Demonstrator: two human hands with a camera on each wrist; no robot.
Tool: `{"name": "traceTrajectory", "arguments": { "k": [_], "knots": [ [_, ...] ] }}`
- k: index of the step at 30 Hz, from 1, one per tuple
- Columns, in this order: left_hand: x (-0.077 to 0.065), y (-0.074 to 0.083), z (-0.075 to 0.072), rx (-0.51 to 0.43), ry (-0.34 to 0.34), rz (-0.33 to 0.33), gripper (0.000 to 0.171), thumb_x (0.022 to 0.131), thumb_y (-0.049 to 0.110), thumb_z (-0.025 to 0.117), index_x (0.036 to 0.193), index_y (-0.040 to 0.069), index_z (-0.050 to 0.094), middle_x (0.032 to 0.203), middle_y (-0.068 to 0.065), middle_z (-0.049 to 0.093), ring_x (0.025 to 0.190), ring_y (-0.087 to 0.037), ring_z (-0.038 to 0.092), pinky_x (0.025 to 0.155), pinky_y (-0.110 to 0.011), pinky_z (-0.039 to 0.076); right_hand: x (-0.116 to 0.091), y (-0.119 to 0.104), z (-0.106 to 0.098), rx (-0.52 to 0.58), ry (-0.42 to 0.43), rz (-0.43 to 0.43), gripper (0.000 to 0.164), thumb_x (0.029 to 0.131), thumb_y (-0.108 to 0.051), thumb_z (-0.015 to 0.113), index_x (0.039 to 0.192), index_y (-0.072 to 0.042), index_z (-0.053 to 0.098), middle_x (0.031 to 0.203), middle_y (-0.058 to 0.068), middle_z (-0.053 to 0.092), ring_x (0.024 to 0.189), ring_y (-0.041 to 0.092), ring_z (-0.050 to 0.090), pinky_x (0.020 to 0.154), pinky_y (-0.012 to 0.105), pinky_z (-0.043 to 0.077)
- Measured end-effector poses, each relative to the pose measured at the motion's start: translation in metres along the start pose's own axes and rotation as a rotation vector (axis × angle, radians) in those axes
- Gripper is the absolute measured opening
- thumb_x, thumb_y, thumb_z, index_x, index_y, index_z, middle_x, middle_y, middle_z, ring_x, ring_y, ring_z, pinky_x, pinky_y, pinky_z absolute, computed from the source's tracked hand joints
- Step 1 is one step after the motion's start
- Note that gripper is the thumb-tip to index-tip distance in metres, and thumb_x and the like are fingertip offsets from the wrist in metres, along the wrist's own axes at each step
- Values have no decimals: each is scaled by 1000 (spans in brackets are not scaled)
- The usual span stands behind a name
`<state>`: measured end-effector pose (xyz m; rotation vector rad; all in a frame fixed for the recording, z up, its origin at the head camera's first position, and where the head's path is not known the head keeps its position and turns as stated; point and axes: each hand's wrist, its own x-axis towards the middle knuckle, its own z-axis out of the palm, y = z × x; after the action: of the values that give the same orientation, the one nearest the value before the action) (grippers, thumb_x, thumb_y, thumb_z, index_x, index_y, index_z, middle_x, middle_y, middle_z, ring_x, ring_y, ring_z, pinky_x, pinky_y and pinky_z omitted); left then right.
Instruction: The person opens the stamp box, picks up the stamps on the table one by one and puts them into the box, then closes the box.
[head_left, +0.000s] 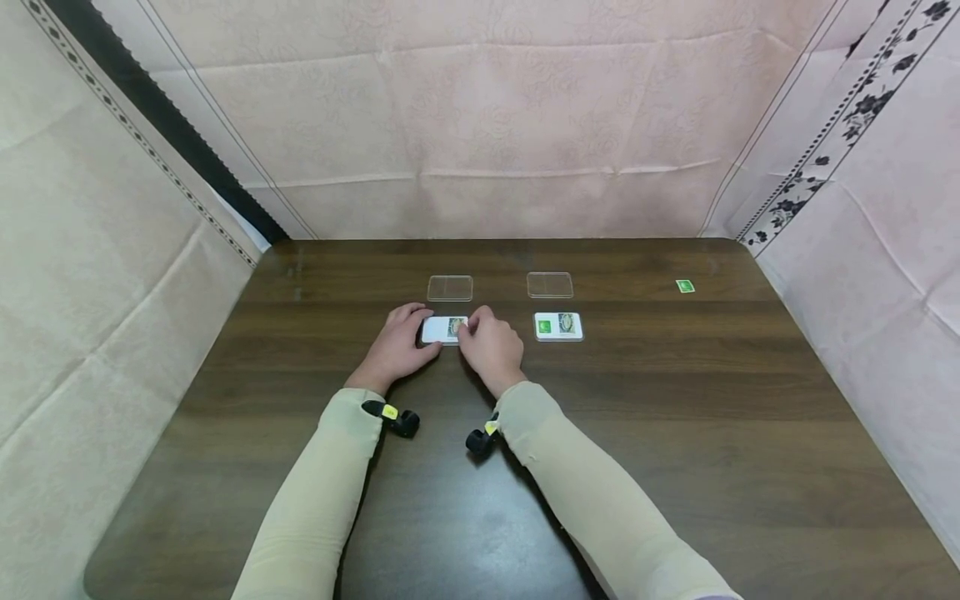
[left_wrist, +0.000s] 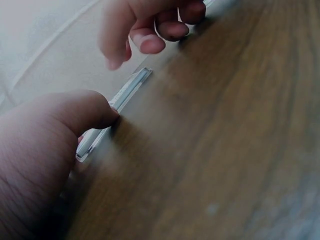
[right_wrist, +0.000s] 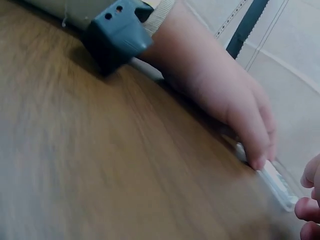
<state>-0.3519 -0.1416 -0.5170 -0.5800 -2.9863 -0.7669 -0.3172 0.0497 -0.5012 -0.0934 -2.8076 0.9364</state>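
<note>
A small flat white rectangular case [head_left: 439, 330] with a printed picture on its right part lies on the table in front of me. My left hand [head_left: 401, 343] grips it at its left end, thumb [left_wrist: 95, 112] on the near edge and fingers at the far side. Over the right end, by the picture, is my right hand [head_left: 492, 346], its fingers bent; in the left wrist view they hang just above the case's end. Whether they pinch anything I cannot tell. The right wrist view shows the case [right_wrist: 276, 186] between both hands.
A second white case [head_left: 558, 327] with a green square and a picture lies to the right. Two clear plastic covers [head_left: 450, 288] [head_left: 550, 284] sit behind the cases. Farther right lies a small green-and-white square [head_left: 685, 286]. Pale cloth [head_left: 480, 125] hangs around the wooden table [head_left: 675, 433].
</note>
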Motion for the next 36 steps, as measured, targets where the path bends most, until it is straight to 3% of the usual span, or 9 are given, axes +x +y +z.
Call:
{"name": "traceTrajectory", "arguments": {
  "k": [11,24,31,36],
  "knots": [
    [-2,0,0,11,-6,1,68,92,43,68,147,8,48,156,-12,38,144,-31,30,114,-51,34,16,36,-52,-19,100,-79,24,98,-38,59,104,-15,61,79,-1,68,63,20,63,53,37,47],
    [-1,0,1,11,9,25,68,92,42,68,146,6,49,155,-15,39,143,-34,31,114,-51,34,52,134,-127,-101,177,68,32,98,-40,53,111,-12,60,95,11,70,82,37,67,69,52,49],
    [-2,0,0,4,15,23,68,92,43,67,146,7,49,155,-14,38,143,-33,31,113,-51,35,70,190,-156,-150,198,129,33,99,-37,49,110,-8,59,99,15,67,90,40,65,74,57,48],
    [-3,2,0,-6,4,15,68,92,44,67,146,7,48,155,-15,37,143,-33,31,113,-52,36,76,222,-174,-161,211,169,32,99,-33,51,110,-4,58,109,20,60,104,43,56,82,62,46]
  ]
}}
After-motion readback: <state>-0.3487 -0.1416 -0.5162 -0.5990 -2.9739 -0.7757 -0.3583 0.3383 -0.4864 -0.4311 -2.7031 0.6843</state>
